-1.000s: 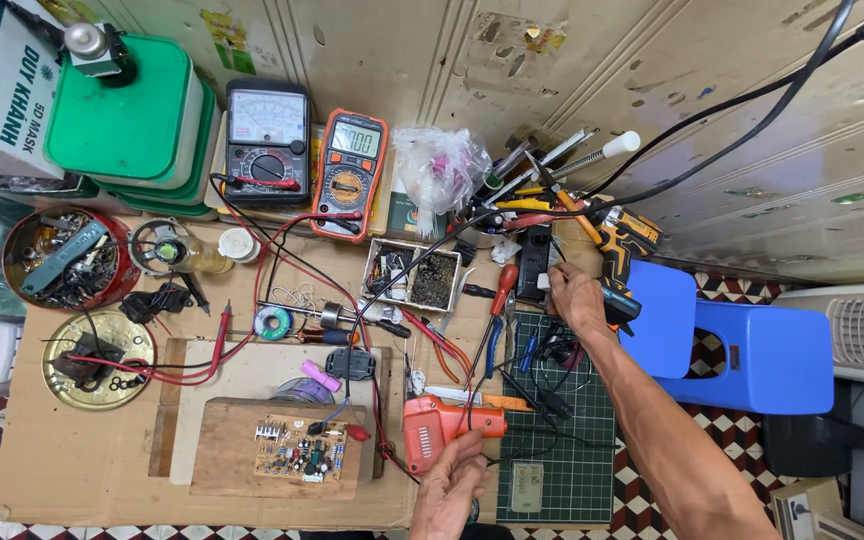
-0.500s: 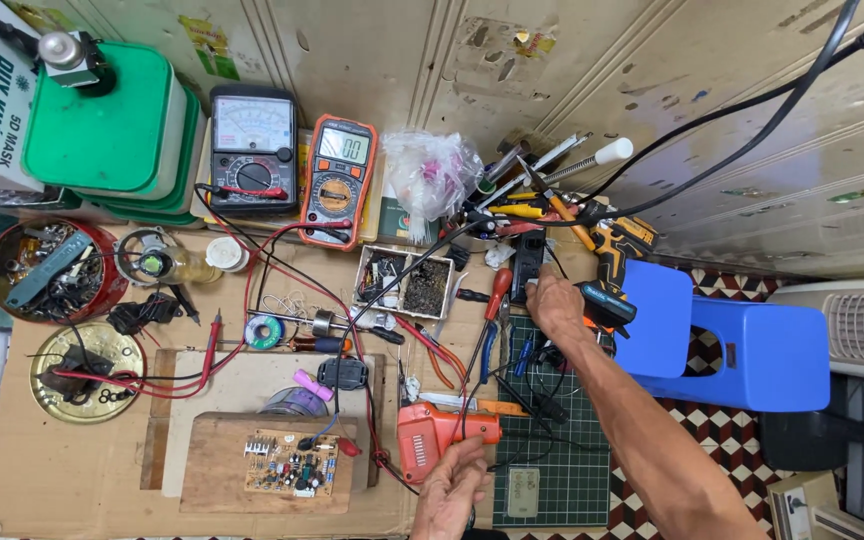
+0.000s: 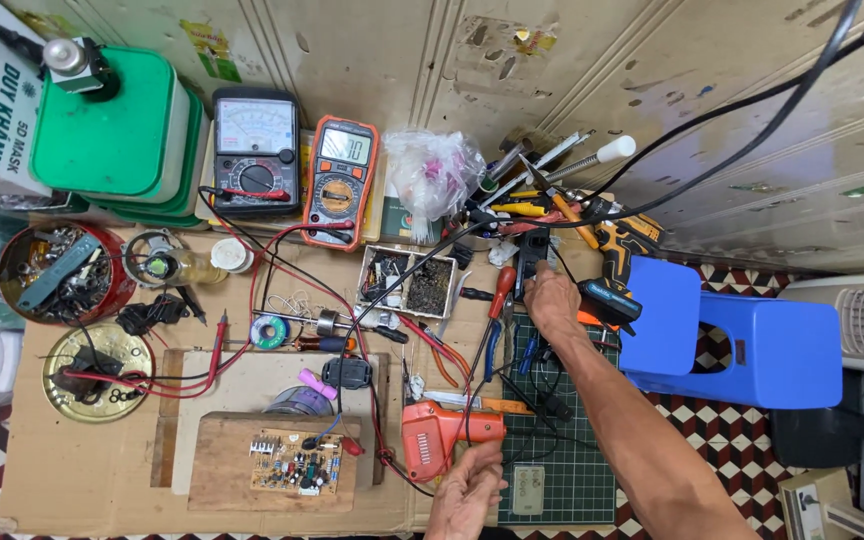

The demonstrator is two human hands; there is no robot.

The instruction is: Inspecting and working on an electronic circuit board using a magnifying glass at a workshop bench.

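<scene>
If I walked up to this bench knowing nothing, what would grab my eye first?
Probably the two meters side by side at the back, trailing red leads over the cluttered bench. Next, the orange soldering gun at the front, with the left hand just below it, and the circuit board on a wooden block further left. The right hand reaches into the tool pile beside a blue stool.

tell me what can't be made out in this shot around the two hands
Head view only:
- Right hand: its fingers cover the black thing it touches, so no grip is visible.
- Left hand: lower part cut off by the bottom edge; contact with the orange soldering gun is unclear.
- Circuit board: parts too small to identify.
- Tool pile: overlapping tools and cables hide one another.
- Red tin: contents too small and jumbled.
</scene>
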